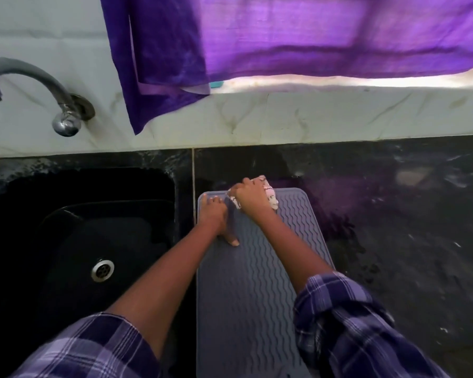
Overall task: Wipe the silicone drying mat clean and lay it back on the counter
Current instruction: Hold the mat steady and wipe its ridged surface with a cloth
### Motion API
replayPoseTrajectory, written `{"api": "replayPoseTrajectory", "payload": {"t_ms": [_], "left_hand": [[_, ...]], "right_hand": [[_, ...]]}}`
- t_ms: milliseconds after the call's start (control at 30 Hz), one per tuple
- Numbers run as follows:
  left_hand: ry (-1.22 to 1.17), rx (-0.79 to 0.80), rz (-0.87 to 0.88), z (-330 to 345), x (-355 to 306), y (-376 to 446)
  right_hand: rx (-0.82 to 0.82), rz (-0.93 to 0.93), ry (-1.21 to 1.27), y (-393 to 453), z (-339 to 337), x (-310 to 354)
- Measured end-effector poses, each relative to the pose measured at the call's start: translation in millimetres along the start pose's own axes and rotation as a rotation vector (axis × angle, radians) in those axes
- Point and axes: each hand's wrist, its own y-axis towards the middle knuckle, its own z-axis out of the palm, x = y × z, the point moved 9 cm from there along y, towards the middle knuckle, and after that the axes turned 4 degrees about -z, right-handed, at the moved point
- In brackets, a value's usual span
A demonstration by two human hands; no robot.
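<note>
The grey silicone drying mat [260,268] lies flat on the dark stone counter [393,214], just right of the black sink [79,241] with its metal drain [102,270]. The left hand [213,214] presses flat on the mat's far left corner with fingers spread, while the right hand [250,196] is curled around a bunched white patterned cloth [269,195] at the far edge. A chrome tap [38,91] juts from the wall at far left, and a purple curtain [257,45] hangs over the sill.

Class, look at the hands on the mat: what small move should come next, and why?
Probably draw the cloth toward the body along the mat. The right hand holds it bunched at the far edge, the left hand pins the corner, and the near ridges lie unwiped.
</note>
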Motion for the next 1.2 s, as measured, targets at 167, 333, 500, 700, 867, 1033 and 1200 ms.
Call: {"api": "replayPoseTrajectory", "payload": {"t_ms": [167, 333, 500, 700, 867, 1033, 1200], "left_hand": [[-0.026, -0.018, 0.023, 1, 5, -3], [-0.022, -0.028, -0.049, 1, 8, -9], [-0.061, -0.039, -0.252, 10, 24, -24], [0.028, -0.002, -0.304, 14, 25, -23], [0.099, -0.029, 0.152, 9, -17, -9], [0.247, 0.008, 0.163, 5, -26, -5], [0.201, -0.002, 0.169, 5, -25, -5]], "right_hand": [[0.038, 0.036, -0.027, -15, 15, -34], [0.065, 0.148, -0.016, 21, -12, -29], [0.030, -0.093, 0.025, 36, 0, 46], [0.027, 0.049, -0.047, -5, 8, -30], [0.066, 0.180, 0.059, -20, 7, -58], [0.051, 0.239, 0.072, -42, 10, -47], [0.280, 0.229, 0.159, -50, 2, -51]]}}
